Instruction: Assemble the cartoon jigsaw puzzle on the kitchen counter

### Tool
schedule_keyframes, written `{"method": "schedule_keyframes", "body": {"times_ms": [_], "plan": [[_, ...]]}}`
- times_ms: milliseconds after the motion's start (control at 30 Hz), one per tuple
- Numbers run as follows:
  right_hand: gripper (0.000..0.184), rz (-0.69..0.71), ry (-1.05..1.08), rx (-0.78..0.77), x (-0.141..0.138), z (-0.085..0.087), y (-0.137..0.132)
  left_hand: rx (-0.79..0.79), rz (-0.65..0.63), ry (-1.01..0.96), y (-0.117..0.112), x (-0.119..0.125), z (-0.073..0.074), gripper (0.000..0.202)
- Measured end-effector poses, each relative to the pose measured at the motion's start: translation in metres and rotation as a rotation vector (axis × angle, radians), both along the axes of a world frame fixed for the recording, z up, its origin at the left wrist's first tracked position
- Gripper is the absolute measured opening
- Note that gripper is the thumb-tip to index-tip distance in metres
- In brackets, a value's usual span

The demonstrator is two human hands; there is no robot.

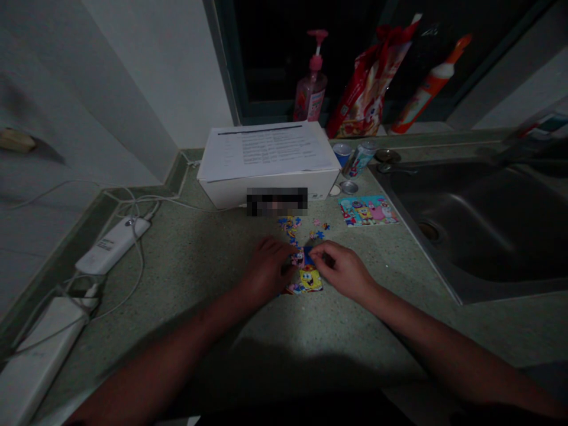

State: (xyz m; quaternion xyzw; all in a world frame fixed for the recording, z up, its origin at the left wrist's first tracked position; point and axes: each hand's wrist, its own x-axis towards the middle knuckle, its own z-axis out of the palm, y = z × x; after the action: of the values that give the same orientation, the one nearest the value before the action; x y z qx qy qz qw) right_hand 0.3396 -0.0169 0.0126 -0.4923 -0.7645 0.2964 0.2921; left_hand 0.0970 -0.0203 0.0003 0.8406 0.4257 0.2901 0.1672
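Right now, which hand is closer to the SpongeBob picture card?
The right hand is closer, below and left of the picture card. The left hand is farther left, across the puzzle pieces.

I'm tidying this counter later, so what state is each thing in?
jigsaw puzzle: partly assembled, flat on the counter
loose puzzle pieces: scattered, unjoined
left hand: fingers on the puzzle
right hand: fingertips on the puzzle
picture card: lying flat
pink pump bottle: upright, pump head raised
papers: stacked on a white box
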Motion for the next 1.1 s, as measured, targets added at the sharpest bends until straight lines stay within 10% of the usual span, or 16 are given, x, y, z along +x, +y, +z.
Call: {"method": "schedule_keyframes", "body": {"times_ms": [733, 1100], "plan": [[0.025, 0.047, 0.397, -0.404, -0.025, 0.007, -0.007, 0.273, 0.039, -0.139, -0.012, 0.004, 0.016, 0.026], [0.02, -0.026, 0.417, -0.427, -0.018, 0.011, -0.003, 0.162, -0.057, -0.175, -0.019, 0.002, 0.021, 0.027]]}}
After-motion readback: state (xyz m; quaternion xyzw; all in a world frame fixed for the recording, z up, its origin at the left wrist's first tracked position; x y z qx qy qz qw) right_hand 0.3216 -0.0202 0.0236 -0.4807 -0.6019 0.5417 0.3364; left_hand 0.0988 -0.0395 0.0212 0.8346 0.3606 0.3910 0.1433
